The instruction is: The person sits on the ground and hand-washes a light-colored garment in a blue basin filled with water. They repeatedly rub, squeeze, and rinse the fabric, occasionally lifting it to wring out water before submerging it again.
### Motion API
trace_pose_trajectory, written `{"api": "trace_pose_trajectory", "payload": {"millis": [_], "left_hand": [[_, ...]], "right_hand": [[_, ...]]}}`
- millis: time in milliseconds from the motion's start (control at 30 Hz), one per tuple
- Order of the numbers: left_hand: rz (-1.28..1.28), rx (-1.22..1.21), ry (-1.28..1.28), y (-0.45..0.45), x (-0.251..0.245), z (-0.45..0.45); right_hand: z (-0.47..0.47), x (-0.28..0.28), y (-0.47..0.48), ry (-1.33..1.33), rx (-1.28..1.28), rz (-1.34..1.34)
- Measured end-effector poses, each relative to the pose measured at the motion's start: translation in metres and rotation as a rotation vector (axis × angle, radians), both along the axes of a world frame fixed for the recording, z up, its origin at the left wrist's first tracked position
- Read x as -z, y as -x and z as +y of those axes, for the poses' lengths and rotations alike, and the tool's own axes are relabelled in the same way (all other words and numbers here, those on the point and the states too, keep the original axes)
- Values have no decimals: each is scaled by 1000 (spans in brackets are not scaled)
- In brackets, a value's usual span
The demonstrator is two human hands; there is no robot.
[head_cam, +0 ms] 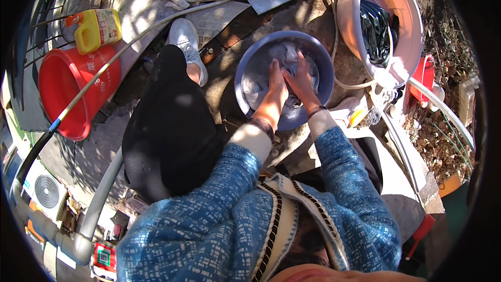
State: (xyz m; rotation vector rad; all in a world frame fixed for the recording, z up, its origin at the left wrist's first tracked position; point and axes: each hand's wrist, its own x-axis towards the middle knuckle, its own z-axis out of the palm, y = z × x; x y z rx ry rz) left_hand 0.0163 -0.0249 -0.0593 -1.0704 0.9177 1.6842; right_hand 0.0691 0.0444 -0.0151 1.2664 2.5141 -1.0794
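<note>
A round blue-purple plastic basin (239, 82) stands on the ground before me, holding cloudy water and wet, pale cloth (254, 91). Both my hands are inside it, close together near its middle. My left hand (277, 79) is at the cloth, its fingers pointing away from me. Beside it my right hand (300, 76) reaches in from the right, its thumb near the left hand. Light cloth bulges up at the fingertips of both hands. Whether either hand grips the cloth is hidden by the hands and the water.
At left lies a red plastic bucket (100, 71) with a yellow jug (107, 27) against it. A large pinkish tub (348, 19) holding black plastic stands at upper right. A pale hose (188, 9) crosses the ground behind the basin. A yellow-handled brush (357, 117) lies right of the basin.
</note>
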Motion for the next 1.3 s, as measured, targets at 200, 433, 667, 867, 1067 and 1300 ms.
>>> {"api": "trace_pose_trajectory", "payload": {"millis": [200,433,667,867,1067,1300], "left_hand": [[73,76,141,-9,14,8],[52,93,51,-7,11,5],[48,90,34,-1,-3,4],[112,212,216,-7,5,11],[445,591,524,-7,1,6],[974,901,621,34,-7,-33]], "right_hand": [[-1,0,-2,29,6,-62],[14,29,-1,29,-72,-205],[18,18,9,149,-14,-303],[18,11,2,-36,-15,-150],[43,-17,-25,147,-7,-324],[34,-91,-66,114,-121,69]]}}
